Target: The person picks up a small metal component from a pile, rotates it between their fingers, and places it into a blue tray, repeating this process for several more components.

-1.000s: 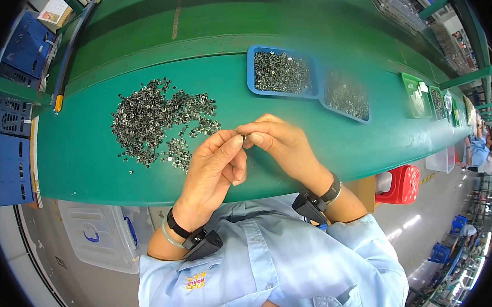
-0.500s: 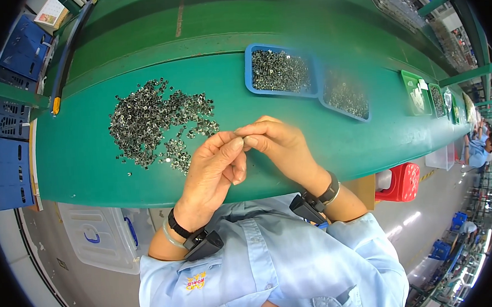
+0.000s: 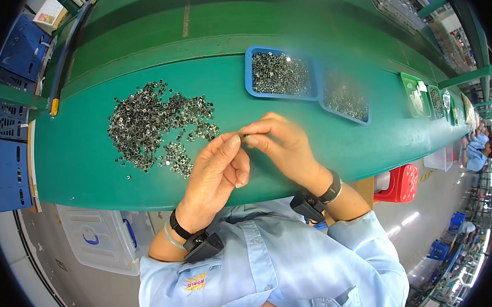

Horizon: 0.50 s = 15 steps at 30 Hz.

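Note:
My left hand (image 3: 216, 169) and my right hand (image 3: 279, 143) meet fingertip to fingertip above the green bench (image 3: 89, 174). Between the pinched fingers sits a tiny metal part (image 3: 241, 136), mostly hidden; which hand carries it is hard to tell. A loose heap of small shiny metal parts (image 3: 154, 125) lies on the bench just left of my hands. A blue tray (image 3: 279, 72) filled with the same kind of parts stands beyond my right hand.
A second blue tray (image 3: 344, 98) of parts sits right of the first. Green trays (image 3: 414, 95) stand further right. Blue crates (image 3: 2, 134) line the left side, a clear bin (image 3: 102, 238) sits under the bench, and a red stool (image 3: 397, 181) stands at right. Other workers (image 3: 477, 150) sit far right.
My hands stay pinched together over the same spot. Only a slight shift of the view is visible.

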Each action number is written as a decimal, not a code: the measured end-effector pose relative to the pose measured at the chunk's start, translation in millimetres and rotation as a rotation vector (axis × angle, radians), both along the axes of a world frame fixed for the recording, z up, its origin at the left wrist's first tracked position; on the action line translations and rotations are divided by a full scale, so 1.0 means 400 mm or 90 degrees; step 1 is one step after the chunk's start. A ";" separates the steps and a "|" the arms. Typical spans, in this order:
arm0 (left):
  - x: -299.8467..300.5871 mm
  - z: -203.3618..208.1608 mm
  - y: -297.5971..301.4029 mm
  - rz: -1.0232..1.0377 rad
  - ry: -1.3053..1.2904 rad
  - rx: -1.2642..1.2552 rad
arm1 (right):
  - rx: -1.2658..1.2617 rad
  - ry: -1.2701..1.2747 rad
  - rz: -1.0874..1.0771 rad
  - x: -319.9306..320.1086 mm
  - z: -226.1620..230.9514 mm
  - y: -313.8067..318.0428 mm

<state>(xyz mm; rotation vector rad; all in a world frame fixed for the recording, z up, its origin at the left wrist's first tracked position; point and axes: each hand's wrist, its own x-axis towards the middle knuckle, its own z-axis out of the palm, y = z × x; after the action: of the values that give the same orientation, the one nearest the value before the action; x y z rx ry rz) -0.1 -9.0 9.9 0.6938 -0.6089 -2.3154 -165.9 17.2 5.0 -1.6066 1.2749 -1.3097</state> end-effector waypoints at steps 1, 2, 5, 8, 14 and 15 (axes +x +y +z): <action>0.004 -0.001 -0.001 0.003 0.000 0.000 | 0.000 0.000 0.003 -0.012 0.008 -0.010; 0.011 -0.003 -0.003 -0.008 -0.004 -0.011 | -0.056 0.077 -0.040 -0.033 0.023 -0.027; 0.041 -0.016 0.000 -0.022 -0.014 -0.030 | -0.091 0.167 -0.166 -0.095 0.037 -0.092; 0.066 -0.028 0.007 -0.028 -0.059 -0.021 | -0.103 0.280 -0.204 -0.121 0.052 -0.145; 0.106 -0.048 -0.012 0.109 -0.062 -0.032 | -0.097 0.386 0.008 -0.038 -0.010 -0.197; 0.111 -0.046 -0.020 0.138 -0.069 -0.045 | -0.073 0.404 0.029 -0.013 -0.020 -0.204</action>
<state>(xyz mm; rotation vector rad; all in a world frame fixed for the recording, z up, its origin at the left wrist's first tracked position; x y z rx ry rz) 44.5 -17.0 -8.7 0.8137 -0.6289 -2.0575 -171.2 -64.4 -2.9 -2.2245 1.5260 -0.8768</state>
